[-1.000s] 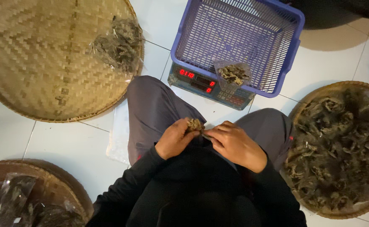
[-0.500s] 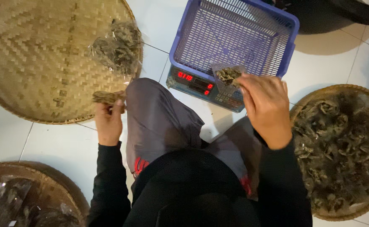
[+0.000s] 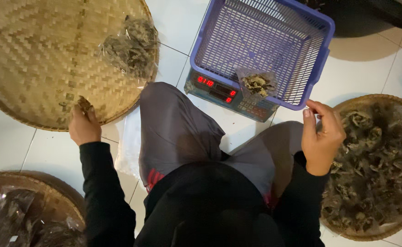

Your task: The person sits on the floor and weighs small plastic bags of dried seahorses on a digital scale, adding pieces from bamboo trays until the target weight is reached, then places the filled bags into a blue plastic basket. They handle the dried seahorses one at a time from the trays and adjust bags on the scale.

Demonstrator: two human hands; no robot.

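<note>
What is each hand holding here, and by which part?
Left hand pinches a small dried clump by its near end over the woven tray. Right hand: cannot tell if anything is held.

I see woven bamboo tray (image 3: 36, 59), matt, rough weave. Clear glossy plastic packets (image 3: 130, 45) on it, crinkled. Purple basket (image 3: 260, 45): smooth moulded plastic mesh. Scale (image 3: 230, 98) plastic, dull. Dried leaves (image 3: 379, 169) brittle, wrinkled, matt. Floor tiles (image 3: 8, 142) glazed, smooth. Trousers (image 3: 173, 132) soft cloth.

Left hand (image 3: 84, 128): grip on a dried clump (image 3: 84, 103), at the near rim of the woven tray (image 3: 31, 59).
Right hand (image 3: 322, 135): fingers pinched, beside the purple basket (image 3: 261, 48).
Scale (image 3: 228, 96): under the basket, red digits lit.
Right tray (image 3: 379, 164): heaped with dried pieces.
</note>
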